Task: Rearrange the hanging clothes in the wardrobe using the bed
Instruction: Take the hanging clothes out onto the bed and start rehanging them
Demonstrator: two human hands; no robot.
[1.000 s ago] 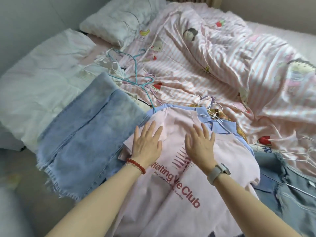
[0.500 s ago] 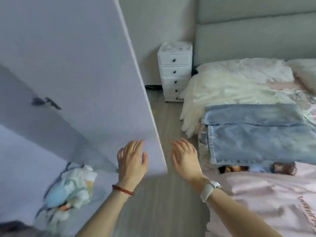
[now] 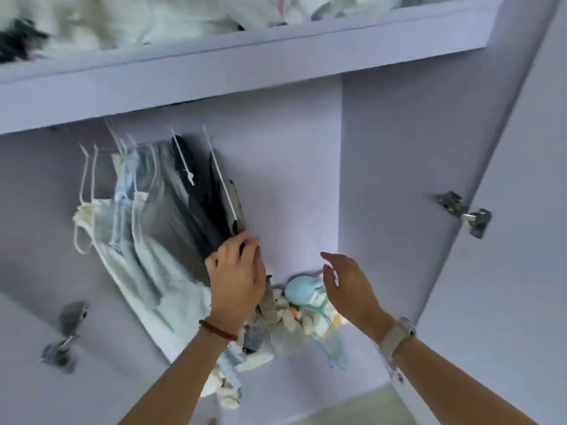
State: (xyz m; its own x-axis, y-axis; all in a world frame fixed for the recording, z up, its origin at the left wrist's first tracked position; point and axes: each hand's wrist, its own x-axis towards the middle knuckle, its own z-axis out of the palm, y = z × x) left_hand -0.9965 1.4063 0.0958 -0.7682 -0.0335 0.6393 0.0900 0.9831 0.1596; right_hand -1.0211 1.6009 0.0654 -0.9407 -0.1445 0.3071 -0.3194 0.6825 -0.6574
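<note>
Inside the wardrobe [image 3: 383, 167], clothes [image 3: 159, 228] hang on white hangers [image 3: 89, 176] at the left. The left hand [image 3: 236, 277] grips the edge of the rightmost dark garment [image 3: 214, 216]. The right hand [image 3: 346, 283] hovers open, holding nothing, near a heap of soft things [image 3: 300, 311].

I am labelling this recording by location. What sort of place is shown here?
Most likely the inside of an open bedroom wardrobe: dark and pale garments on white hangers hang under a pale lilac shelf, and a metal door hinge shows. The left hand touches the clothes.
</note>
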